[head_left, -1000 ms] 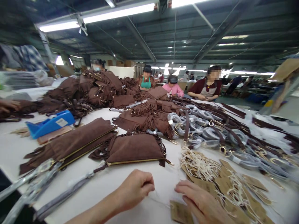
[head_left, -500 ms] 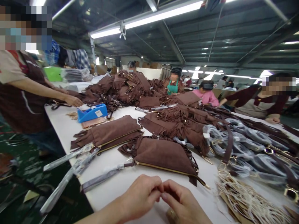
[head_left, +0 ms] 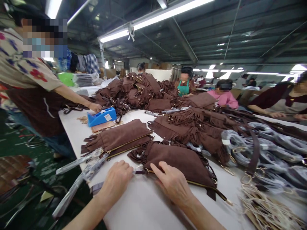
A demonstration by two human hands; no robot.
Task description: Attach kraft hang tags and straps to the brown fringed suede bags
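Observation:
A brown suede bag [head_left: 184,161] with fringe and a gold zipper lies flat on the white table [head_left: 144,204] right in front of me. My left hand [head_left: 116,182] is curled, and its fingertips close on the plastic-wrapped strap end [head_left: 138,171] at the bag's left corner. My right hand [head_left: 173,184] grips that same corner by the zipper, thumb and index finger pressed on the suede. A second brown bag [head_left: 120,137] lies just behind and to the left.
Plastic-wrapped straps [head_left: 76,163] hang over the table's left edge. A co-worker's hand [head_left: 96,107] rests by a blue tape dispenser [head_left: 102,116]. Piled brown bags [head_left: 144,91] fill the far table, wrapped straps [head_left: 263,143] the right, stringed paper tags [head_left: 266,209] the near right. Other people sit across.
My view turned left. Both hands left the paper tags, met in front of me, then moved forward onto the near bag's left corner.

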